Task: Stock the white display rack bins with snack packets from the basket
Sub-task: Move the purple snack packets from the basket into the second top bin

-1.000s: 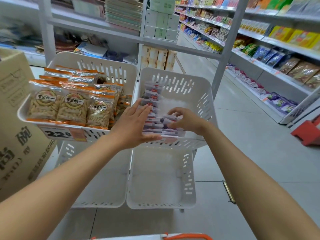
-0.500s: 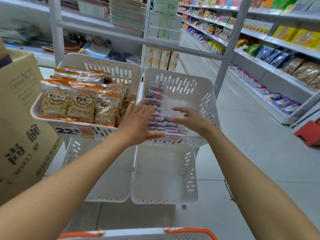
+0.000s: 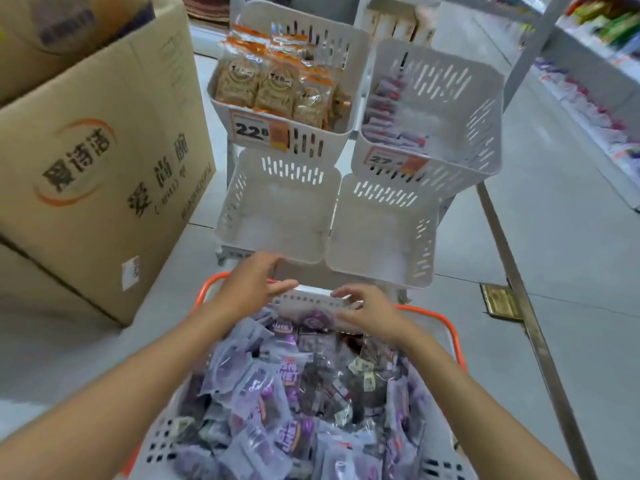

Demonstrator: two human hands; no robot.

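Note:
A white basket with an orange rim (image 3: 452, 336) sits low in front of me, heaped with purple and dark snack packets (image 3: 277, 386). My left hand (image 3: 251, 287) and my right hand (image 3: 369, 310) hover over its far end, fingers relaxed, holding nothing. Beyond stands the white display rack. Its upper left bin (image 3: 349, 39) holds orange-topped snack bags (image 3: 273, 83). The upper right bin (image 3: 485, 109) holds a row of pale packets (image 3: 384, 112) on its left side. Both lower bins (image 3: 277, 209) (image 3: 381, 233) hold nothing.
A big cardboard box (image 3: 104, 161) with printed characters stands at the left, close to the rack. Price labels (image 3: 258, 129) hang on the upper bins. A metal shelf post and floor rail (image 3: 519, 285) run along the right, with stocked shelves behind.
Both hands have left the upper right bin and come back down over the basket. My view has dropped, so the basket of packets now fills the foreground.

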